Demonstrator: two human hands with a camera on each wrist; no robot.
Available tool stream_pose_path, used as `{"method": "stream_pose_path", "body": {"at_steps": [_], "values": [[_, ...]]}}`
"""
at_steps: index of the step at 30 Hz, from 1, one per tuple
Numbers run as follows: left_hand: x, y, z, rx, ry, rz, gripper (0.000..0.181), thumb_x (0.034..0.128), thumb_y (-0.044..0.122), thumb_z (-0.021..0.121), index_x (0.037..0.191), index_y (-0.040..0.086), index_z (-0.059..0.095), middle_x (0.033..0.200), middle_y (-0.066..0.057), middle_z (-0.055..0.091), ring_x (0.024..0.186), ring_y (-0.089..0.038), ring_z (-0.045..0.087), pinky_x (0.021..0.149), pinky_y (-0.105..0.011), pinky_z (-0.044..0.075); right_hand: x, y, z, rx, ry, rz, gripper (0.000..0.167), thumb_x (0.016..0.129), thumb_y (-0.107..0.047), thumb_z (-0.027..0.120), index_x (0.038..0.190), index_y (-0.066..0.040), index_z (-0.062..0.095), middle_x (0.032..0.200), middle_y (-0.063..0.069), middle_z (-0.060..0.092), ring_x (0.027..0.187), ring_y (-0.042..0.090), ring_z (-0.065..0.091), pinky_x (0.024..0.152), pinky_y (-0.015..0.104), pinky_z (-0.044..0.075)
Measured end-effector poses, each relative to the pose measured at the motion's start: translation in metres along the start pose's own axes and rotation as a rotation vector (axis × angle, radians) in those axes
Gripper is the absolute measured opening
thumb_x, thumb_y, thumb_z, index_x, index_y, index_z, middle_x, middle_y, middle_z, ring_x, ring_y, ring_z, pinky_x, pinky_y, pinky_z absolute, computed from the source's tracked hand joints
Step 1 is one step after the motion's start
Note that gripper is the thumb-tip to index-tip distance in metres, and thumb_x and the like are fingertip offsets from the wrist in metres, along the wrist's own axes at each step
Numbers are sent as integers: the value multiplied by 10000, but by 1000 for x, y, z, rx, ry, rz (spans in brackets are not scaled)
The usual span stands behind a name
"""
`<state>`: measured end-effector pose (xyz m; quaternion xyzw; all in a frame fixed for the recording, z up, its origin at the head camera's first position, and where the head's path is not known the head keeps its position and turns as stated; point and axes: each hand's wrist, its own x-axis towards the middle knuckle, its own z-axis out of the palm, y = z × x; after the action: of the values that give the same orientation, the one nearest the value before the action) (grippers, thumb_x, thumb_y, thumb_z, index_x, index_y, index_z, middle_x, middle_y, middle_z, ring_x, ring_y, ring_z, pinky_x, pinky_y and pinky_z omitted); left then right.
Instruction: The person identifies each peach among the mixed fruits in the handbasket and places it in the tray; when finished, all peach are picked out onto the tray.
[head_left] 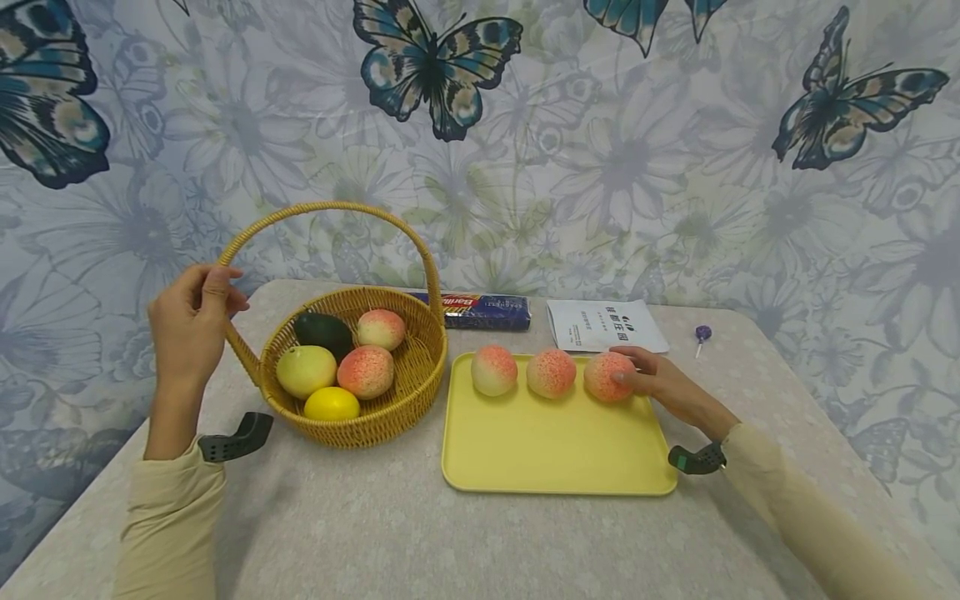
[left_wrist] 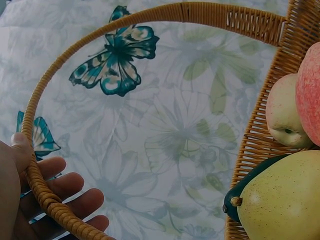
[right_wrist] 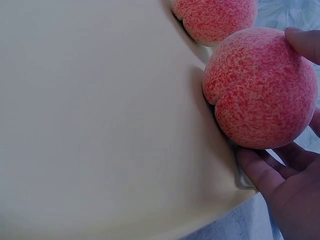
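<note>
A wicker basket [head_left: 408, 412] stands on the left of the table, holding two peaches, a yellow-green fruit [head_left: 306, 372], a lemon [head_left: 332, 404] and a dark green avocado [head_left: 324, 333]. The left hand [head_left: 191, 325] grips the left side of its handle [left_wrist: 37, 185], thumb on one side and fingers on the other. On the yellow tray [head_left: 558, 450], three peaches line the far edge. The right hand [head_left: 667, 385] holds the rightmost peach [head_left: 608, 377] between thumb and fingers; in the right wrist view this peach [right_wrist: 260, 90] sits at the tray's rim.
Behind the basket and tray lies a blue spaghetti box [head_left: 487, 312]. A white printed packet [head_left: 606, 325] is behind the tray, and a purple lollipop [head_left: 702, 333] lies to its right. A butterfly-patterned wall covering [head_left: 622, 183] rises at the table's far edge.
</note>
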<state>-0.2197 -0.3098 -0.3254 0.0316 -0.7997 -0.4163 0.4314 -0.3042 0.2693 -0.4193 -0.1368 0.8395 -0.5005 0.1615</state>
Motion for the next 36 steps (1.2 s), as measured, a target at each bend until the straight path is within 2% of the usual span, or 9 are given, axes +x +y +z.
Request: {"method": "stream_pose_path", "body": {"at_steps": [10,14,18,25,31,36], "values": [[-1,-2,0,6,0,2,390,994,374,492,1042,40,688,658,162,569,634,47,550,653,-102,410,4,0,-1,4,16,9,655,939,-332,599,1484,-110,312,1478,204,359,1318,387,373,1080,600,266],[-1,-2,1,-2,1,8,385,996,369,492,1040,41,688,657,161,571,638,39,550,656,-107,409,6,-7,-1,-24,30,-27,658,949,-351,580,1486,-91,302,1493,217,337,1336,409,363,1085,602,256],[-2,-4,1,-6,6,19,385,996,366,494,1031,35,688,656,162,569,635,40,551,654,-109,412,10,-18,-2,-28,44,-96,635,961,-322,575,1479,-72,307,1489,210,349,1345,406,361,1088,590,260],[-1,-5,1,3,9,18,389,996,373,489,1034,40,686,660,167,566,628,59,551,653,-94,415,16,-49,-3,-18,53,-186,579,965,-301,574,1460,-100,350,1480,172,372,1346,376,364,1103,572,247],[-1,-4,0,7,11,21,399,995,376,489,1032,30,685,655,170,563,624,56,547,646,-96,412,25,-77,6,-10,-24,-251,570,968,-277,569,1475,-145,343,1488,139,374,1349,379,363,1071,616,269],[-1,-6,1,14,7,18,386,997,361,490,1044,32,688,648,217,550,631,61,544,645,-91,406,36,-97,26,16,-128,-296,579,962,-253,580,1483,-177,341,1502,119,356,1354,347,376,1076,580,295]]}}
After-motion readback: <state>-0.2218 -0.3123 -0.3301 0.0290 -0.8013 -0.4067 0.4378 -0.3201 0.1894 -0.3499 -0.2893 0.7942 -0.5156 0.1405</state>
